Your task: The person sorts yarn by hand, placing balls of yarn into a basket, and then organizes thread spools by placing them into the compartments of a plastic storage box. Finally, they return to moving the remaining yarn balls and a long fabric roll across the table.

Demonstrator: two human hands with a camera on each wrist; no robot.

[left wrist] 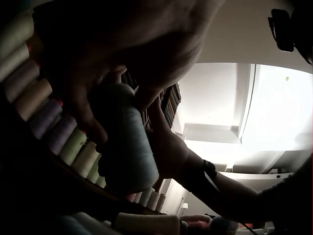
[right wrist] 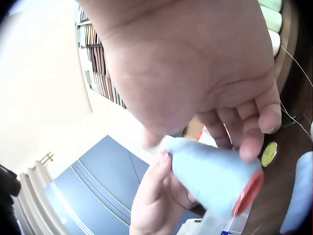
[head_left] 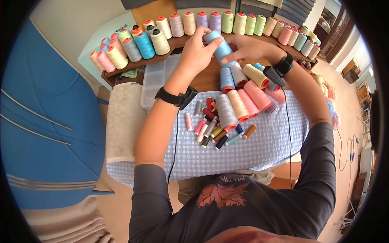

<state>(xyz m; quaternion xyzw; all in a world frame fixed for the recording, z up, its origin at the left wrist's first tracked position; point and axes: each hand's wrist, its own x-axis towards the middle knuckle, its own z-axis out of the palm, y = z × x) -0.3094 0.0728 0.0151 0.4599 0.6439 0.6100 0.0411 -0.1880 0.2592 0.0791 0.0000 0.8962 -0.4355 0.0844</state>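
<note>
A light blue cone of thread (head_left: 222,49) is held tilted above the back of the table. My left hand (head_left: 197,50) grips its upper part between thumb and fingers. From the other side my right hand (head_left: 252,47) holds it, the thumb lying on its lower part. In the right wrist view the cone (right wrist: 210,174) shows a red base, with curved right fingers (right wrist: 250,147) beside it. The left wrist view is dark, with the cone (left wrist: 128,142) under the left hand. Just below in the head view lie blue cones (head_left: 227,79) and pink cones (head_left: 257,95).
More thread cones (head_left: 188,23) line the curved shelf behind. Small colored spools (head_left: 210,126) lie in a pile on the blue checked cloth (head_left: 182,154). A clear divided plastic box (head_left: 152,79) stands at left, near a folded beige towel (head_left: 123,121). Yarn balls (head_left: 329,95) sit at right.
</note>
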